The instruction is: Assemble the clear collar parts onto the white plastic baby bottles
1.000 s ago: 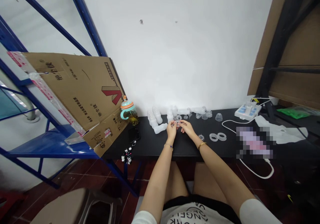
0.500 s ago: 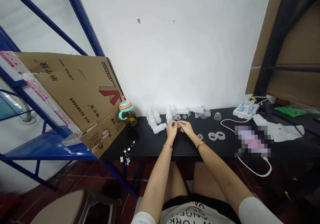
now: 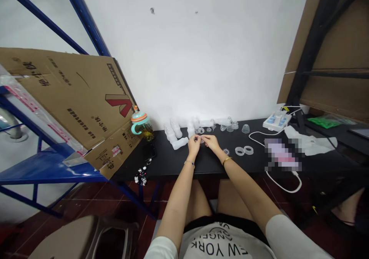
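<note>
Over the black table [image 3: 170, 164], my left hand [image 3: 193, 146] and my right hand [image 3: 211, 143] meet with fingertips pinched together. Between them shows a small clear part [image 3: 202, 141], mostly hidden by the fingers; its kind I cannot make out. Just left of my left hand lie several translucent white bottles [image 3: 180, 143]. Behind my hands is a row of small clear domed pieces [image 3: 230, 128] and rings, with a clear cap [image 3: 245, 128] farther right. A small clear ring [image 3: 226, 152] lies beside my right wrist, and two larger translucent rings [image 3: 239, 151] sit to its right.
A lidded teal jug [image 3: 142, 126] and a dark phone [image 3: 149, 152] with a beaded strap stand left, beside a large cardboard sheet [image 3: 86, 93]. At right are a power strip [image 3: 277, 121], cables, a blurred-out object [image 3: 282, 154] and white sheeting [image 3: 314, 145].
The whole view has shifted slightly, so things appear farther left and higher. My hands stay together at the same spot on the table, fingers barely changed.
</note>
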Available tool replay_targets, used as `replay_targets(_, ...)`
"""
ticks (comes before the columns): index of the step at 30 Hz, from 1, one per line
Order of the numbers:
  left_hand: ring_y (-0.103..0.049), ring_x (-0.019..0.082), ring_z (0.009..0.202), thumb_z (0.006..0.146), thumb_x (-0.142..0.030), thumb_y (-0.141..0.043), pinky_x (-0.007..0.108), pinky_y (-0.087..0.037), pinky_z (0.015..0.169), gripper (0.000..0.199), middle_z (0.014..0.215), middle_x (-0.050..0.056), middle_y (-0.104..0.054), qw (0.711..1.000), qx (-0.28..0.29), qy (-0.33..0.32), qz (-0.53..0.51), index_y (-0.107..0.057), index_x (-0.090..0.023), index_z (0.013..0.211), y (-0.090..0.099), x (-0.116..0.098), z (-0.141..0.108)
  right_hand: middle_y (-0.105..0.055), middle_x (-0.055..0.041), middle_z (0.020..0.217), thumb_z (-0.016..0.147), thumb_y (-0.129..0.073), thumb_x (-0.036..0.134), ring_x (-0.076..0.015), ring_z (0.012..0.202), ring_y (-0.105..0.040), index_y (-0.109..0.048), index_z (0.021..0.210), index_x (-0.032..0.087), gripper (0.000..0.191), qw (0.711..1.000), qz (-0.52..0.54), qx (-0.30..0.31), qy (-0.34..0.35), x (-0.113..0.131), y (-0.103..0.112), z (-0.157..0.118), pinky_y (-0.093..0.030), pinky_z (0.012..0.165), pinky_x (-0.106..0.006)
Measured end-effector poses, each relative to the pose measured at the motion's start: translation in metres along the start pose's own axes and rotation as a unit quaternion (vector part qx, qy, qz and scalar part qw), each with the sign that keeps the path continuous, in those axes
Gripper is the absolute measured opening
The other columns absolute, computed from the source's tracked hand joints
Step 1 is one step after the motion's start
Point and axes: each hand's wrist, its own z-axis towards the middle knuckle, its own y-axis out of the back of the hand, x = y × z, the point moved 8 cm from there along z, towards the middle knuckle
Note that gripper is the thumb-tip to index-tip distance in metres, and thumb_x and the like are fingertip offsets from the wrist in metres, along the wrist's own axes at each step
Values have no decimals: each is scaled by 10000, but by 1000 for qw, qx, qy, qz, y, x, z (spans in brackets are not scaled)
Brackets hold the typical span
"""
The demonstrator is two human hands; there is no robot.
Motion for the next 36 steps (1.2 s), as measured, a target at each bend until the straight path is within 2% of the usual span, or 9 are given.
replay_targets(5,-660,138,610,868,-348,-655,229,-533,544,177,771,30,-702,999,4,8,-30,-671,-174,895,-1,0,-1,-647,2,530,827,-671,335,-87,407,-501,-808,985,137,288,1000,-1,-2,2,3,0,-2,-394,406,-177)
replay_targets(10,-702,155,689,905,-348,-615,259,-575,598,209,951,87,-735,998,-8,19,-58,-652,-153,972,0,2,0,-694,-4,658,794,-723,410,-84,411,-527,-738,1099,144,405,1000,23,3,-9,1,-5,-1,-395,366,-172)
replay_targets(13,-699,147,698,898,-350,-632,243,-564,587,199,995,86,-725,998,-9,24,-62,-632,-162,963,0,3,0,-683,-1,662,779,-730,399,-81,405,-534,-714,1003,145,339,999,29,-3,-15,-1,-6,-1,-394,351,-163)
replay_targets(16,-671,126,636,869,-350,-674,212,-518,539,191,931,48,-714,998,0,17,-55,-637,-180,949,0,-1,-2,-680,2,665,786,-709,380,-75,405,-529,-701,942,156,273,1000,29,-9,-9,0,-5,-2,-393,351,-155)
replay_targets(19,-650,119,600,872,-351,-667,211,-500,518,186,912,39,-710,999,10,4,-50,-658,-188,960,-1,-6,-5,-696,-7,702,798,-689,377,-73,421,-529,-719,980,159,285,1000,29,-9,6,4,-3,-4,-404,366,-155)
replay_targets(26,-665,139,632,907,-371,-599,251,-557,556,209,889,62,-698,998,3,-10,-61,-624,-167,949,1,-11,-5,-714,-42,704,834,-648,408,-90,414,-541,-741,1060,124,374,999,31,17,15,8,-8,-4,-402,354,-171)
replay_targets(36,-659,157,667,891,-364,-631,235,-534,533,181,818,46,-689,999,14,-15,-42,-638,-185,918,0,-10,-8,-715,-47,682,827,-623,342,-93,434,-527,-780,1027,119,339,1000,0,24,20,10,-7,-5,-411,403,-188)
